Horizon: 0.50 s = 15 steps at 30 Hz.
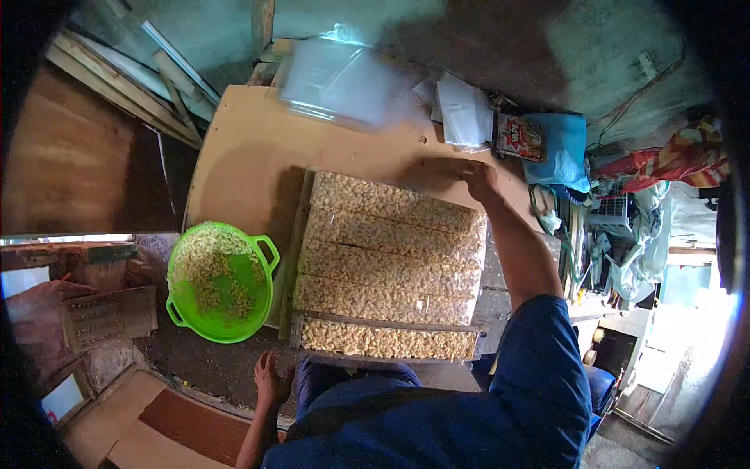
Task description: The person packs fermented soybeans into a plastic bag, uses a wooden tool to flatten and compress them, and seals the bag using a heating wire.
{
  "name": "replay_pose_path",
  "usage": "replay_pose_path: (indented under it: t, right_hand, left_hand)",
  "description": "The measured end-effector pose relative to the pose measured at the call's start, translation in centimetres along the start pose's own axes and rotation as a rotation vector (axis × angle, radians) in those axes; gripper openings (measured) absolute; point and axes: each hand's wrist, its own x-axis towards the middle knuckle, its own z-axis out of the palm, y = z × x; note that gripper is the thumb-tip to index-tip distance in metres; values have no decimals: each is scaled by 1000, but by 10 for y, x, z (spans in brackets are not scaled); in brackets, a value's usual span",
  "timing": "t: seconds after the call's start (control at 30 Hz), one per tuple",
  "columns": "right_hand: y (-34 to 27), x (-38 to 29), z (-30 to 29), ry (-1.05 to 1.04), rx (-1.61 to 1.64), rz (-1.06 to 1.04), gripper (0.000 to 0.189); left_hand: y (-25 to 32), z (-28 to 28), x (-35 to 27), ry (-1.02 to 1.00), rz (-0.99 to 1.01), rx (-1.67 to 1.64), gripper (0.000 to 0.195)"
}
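Several long clear-wrapped blocks of pale beans or nuts [389, 252] lie side by side on a wooden frame [297, 252] before me. Along the near edge, behind a wooden strip, runs another row of the same pale pieces [387, 340]. My right hand [481, 180] is over the board beyond the blocks' far right corner, fingers pointing left; nothing shows in it. Low at the left, my left hand [273, 378] hangs with fingers apart, between the blocks and a green plastic colander or basin [249, 328]. Loose pale pieces lie in that basin.
Stacked clear plastic sheets or bags [328, 79] lie at the back of the board [246, 135]. White plastic bags [466, 114], a red printed box [518, 138] and a blue plastic bag [556, 146] are at back right. A wire basket [609, 208] and hanging bags are at right.
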Motion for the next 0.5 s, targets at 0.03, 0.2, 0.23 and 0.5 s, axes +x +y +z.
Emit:
replay_pose_path:
  t: [0.03,0.2,0.23,0.5]
  right_hand:
    - [-3,-3,-2,29,78,18,34]
    - [-30,-6,2,77,140,-64,33]
    - [-39,-5,1,66,167,-131,33]
    - [62,11,11,145,58,436,63]
  left_hand:
    - [-1,-2,4,-5,8,2,66]
    - [-4,-10,17,-46,69,45,66]
    - [-10,-10,18,-47,75,51,66]
    - [-35,-11,31,-29,180,77,67]
